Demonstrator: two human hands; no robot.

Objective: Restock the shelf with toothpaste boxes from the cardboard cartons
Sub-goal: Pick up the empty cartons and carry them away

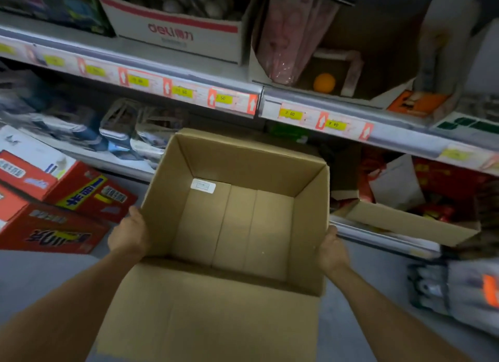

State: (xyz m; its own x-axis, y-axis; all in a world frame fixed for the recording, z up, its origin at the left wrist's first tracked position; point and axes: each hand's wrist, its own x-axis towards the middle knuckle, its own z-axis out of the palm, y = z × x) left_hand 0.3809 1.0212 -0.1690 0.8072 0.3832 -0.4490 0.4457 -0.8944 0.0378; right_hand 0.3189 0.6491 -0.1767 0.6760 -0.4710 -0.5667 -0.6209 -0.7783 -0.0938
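Note:
An open brown cardboard carton [237,226] is held up in front of me, in the middle of the head view. Its inside shows only a bare bottom with a small white label [203,186]. My left hand [129,233] grips the carton's left wall from outside. My right hand [330,249] grips its right wall. The near flap [210,315] hangs open towards me. No toothpaste box is visible in the carton. The store shelf [259,102] runs across behind it, with yellow price tags on its rail.
Red cartons [54,213] lie stacked on the floor at the left. A low brown tray [405,221] with red packets sits on the bottom shelf at the right. A white deli box [175,29] and a carton with an orange ball [324,82] stand above.

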